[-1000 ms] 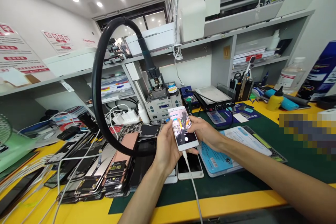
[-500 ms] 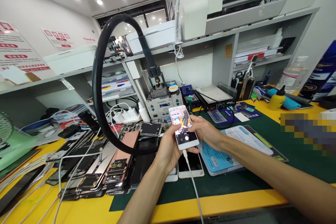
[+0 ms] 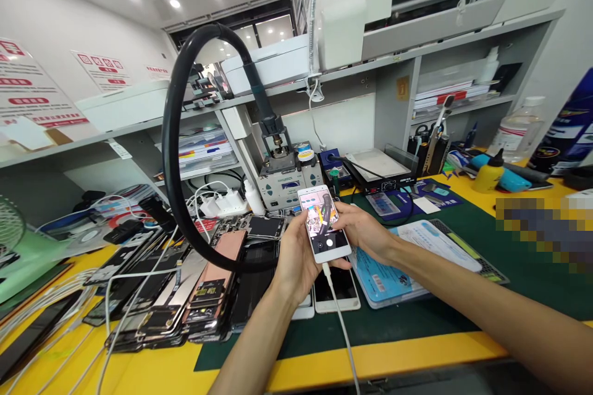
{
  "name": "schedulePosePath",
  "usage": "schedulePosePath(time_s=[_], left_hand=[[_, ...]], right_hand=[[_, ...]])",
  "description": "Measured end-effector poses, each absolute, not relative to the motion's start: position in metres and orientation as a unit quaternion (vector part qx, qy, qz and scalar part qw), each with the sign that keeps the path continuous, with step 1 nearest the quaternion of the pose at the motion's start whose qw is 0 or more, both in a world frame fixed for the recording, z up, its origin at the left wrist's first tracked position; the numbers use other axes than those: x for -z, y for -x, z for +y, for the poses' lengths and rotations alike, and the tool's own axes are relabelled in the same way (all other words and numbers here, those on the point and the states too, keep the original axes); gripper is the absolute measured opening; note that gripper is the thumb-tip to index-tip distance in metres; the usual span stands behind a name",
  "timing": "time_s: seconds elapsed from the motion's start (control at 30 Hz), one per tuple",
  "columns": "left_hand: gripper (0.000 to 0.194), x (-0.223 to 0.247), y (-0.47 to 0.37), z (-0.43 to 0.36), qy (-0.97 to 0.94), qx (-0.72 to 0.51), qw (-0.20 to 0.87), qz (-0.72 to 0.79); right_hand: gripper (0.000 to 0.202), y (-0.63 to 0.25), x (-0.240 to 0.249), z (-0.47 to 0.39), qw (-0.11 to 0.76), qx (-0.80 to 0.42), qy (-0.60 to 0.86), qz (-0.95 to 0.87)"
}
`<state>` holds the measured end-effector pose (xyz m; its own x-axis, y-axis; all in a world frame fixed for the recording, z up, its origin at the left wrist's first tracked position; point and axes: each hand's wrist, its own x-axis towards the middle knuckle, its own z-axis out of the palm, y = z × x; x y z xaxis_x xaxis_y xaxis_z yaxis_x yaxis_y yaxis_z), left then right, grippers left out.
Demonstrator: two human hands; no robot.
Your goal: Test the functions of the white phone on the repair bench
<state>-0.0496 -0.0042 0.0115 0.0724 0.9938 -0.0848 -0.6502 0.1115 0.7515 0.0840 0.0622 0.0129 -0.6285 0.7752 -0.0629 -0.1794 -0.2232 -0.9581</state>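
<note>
Above the green mat (image 3: 417, 315) on the yellow tabletop (image 3: 152, 370), both forearms reach in from the lower edge and meet around a white phone (image 3: 323, 223) held tilted up, screen lit and facing the camera. The left hand (image 3: 294, 259) cradles the phone from below and the side, fingers curled behind it and thumb along its left edge. The right hand (image 3: 364, 231) closes on the right edge, its thumb lying across the screen. A white cable (image 3: 343, 333) hangs from the phone's bottom end toward the near edge. Just beneath lies another white phone (image 3: 336, 291) flat on the mat, beside a stack of dismantled phones (image 3: 204, 296).
</note>
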Motion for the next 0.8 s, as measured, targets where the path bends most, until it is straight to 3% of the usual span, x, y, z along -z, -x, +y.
schedulePosePath(time_s=[0.2, 0.3, 0.43, 0.63, 0.8], left_hand=[[0.05, -0.01, 0.051, -0.004, -0.277, -0.61, 0.675, 0.308], [0.05, -0.011, 0.052, -0.004, -0.284, -0.62, 0.665, 0.304], [0.051, -0.012, 0.053, -0.005, -0.285, -0.627, 0.661, 0.299], [0.052, -0.013, 0.054, -0.005, -0.286, -0.628, 0.659, 0.3], [0.052, -0.009, 0.057, -0.004, -0.275, -0.628, 0.664, 0.298]], right_hand=[[0.045, -0.081, -0.006, 0.065, 0.366, -0.689, 0.316, -0.54], [0.049, -0.081, -0.003, 0.066, 0.427, -0.579, 0.333, -0.61], [0.032, -0.084, 0.002, 0.066, 0.497, -0.41, 0.335, -0.688], [0.021, -0.084, 0.01, 0.064, 0.492, -0.31, 0.317, -0.749], [0.03, -0.083, 0.013, 0.065, 0.458, -0.288, 0.318, -0.779]])
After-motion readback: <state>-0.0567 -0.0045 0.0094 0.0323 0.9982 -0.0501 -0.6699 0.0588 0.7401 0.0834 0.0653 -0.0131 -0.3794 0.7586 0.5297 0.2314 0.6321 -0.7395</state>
